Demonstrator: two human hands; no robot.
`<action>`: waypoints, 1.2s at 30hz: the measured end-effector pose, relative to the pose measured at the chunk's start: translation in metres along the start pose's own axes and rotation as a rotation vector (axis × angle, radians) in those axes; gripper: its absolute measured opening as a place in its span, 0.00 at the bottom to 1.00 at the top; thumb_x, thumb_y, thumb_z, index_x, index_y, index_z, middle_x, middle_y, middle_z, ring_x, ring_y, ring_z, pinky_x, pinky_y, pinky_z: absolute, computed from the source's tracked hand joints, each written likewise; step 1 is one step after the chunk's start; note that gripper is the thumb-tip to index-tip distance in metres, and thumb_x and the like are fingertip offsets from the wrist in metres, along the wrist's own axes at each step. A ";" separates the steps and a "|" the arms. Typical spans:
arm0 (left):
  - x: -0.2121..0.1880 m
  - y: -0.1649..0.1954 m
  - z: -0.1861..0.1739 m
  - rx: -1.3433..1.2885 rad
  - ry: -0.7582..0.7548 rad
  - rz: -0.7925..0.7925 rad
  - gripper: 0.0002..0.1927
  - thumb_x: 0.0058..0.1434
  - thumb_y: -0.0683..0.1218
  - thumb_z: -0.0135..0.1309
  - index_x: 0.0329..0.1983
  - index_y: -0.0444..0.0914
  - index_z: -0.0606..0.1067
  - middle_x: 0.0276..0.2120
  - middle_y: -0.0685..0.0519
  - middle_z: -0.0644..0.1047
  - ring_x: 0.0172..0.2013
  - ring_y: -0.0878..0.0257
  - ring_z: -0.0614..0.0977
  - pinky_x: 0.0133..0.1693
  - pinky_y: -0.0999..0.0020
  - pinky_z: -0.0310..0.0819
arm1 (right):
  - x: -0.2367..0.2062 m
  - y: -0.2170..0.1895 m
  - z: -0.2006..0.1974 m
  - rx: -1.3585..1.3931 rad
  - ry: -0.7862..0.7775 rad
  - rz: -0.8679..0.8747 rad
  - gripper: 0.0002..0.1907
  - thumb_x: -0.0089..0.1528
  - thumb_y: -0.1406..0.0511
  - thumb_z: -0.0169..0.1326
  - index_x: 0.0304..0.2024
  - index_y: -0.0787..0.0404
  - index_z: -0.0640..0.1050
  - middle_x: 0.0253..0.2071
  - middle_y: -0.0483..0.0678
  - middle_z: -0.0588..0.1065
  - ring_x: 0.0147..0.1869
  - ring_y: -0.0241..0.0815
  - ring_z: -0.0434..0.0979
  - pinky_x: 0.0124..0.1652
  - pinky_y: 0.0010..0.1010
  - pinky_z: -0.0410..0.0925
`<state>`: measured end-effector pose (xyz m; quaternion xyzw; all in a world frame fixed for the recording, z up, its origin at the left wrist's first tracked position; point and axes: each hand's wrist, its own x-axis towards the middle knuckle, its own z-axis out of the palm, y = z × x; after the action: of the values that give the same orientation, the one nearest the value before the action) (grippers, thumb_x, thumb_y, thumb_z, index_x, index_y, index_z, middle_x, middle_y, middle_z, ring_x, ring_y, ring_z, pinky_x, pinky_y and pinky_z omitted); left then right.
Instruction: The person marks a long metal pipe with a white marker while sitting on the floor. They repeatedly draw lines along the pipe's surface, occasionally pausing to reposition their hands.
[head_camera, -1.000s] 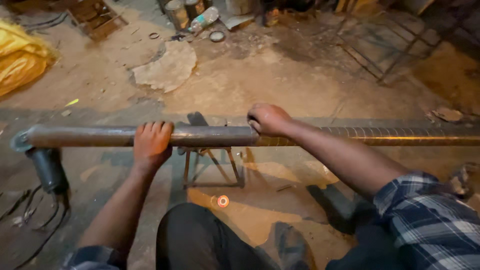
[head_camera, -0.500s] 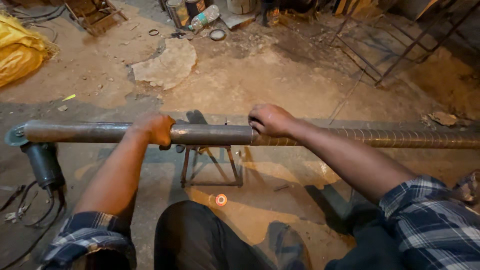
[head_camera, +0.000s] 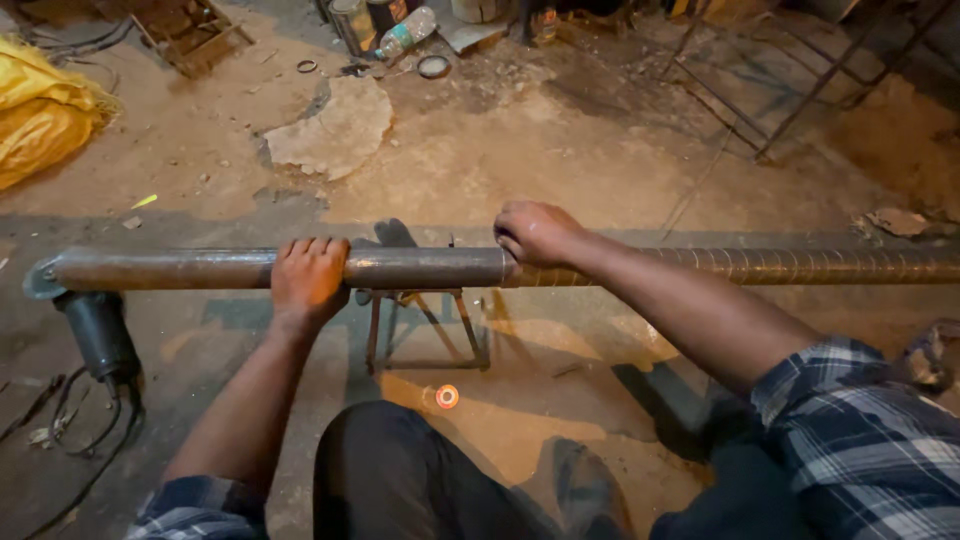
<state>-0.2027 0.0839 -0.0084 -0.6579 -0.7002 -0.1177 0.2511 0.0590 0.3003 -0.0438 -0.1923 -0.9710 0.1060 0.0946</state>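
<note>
Here a long metal pipe (head_camera: 430, 268) lies sideways across a small metal stand (head_camera: 425, 325) on the dirt floor (head_camera: 560, 150). The left hand (head_camera: 308, 278) is wrapped around the pipe from above, fingers curled over the top. The right hand (head_camera: 538, 233) is closed on the pipe too, near the middle, where the spiral marks start. A dark power tool (head_camera: 98, 330) with a cord sits under the left end. A yellow sack (head_camera: 40, 115) lies far off at the left.
</note>
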 end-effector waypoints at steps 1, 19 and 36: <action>0.002 -0.003 -0.001 -0.019 -0.047 0.013 0.14 0.47 0.44 0.61 0.40 0.45 0.77 0.37 0.51 0.81 0.44 0.53 0.82 0.50 0.57 0.72 | 0.000 0.000 -0.002 -0.009 -0.010 -0.002 0.10 0.60 0.60 0.55 0.37 0.58 0.81 0.42 0.55 0.77 0.51 0.58 0.76 0.48 0.49 0.70; 0.011 -0.012 0.007 0.005 -0.254 0.009 0.10 0.52 0.44 0.57 0.39 0.45 0.78 0.35 0.50 0.82 0.40 0.52 0.85 0.45 0.56 0.77 | 0.004 0.003 -0.001 0.042 -0.052 0.070 0.11 0.59 0.61 0.54 0.39 0.58 0.82 0.45 0.54 0.78 0.52 0.58 0.77 0.50 0.49 0.70; 0.030 -0.022 0.013 -0.044 -0.590 0.032 0.14 0.46 0.46 0.60 0.38 0.44 0.81 0.34 0.43 0.83 0.38 0.47 0.85 0.40 0.54 0.79 | -0.011 0.008 0.001 0.002 -0.065 0.065 0.11 0.62 0.60 0.53 0.40 0.58 0.81 0.44 0.54 0.77 0.52 0.57 0.76 0.49 0.48 0.70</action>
<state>-0.2274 0.1137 -0.0007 -0.6800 -0.7296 0.0676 0.0246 0.0714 0.3031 -0.0488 -0.2199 -0.9667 0.1161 0.0599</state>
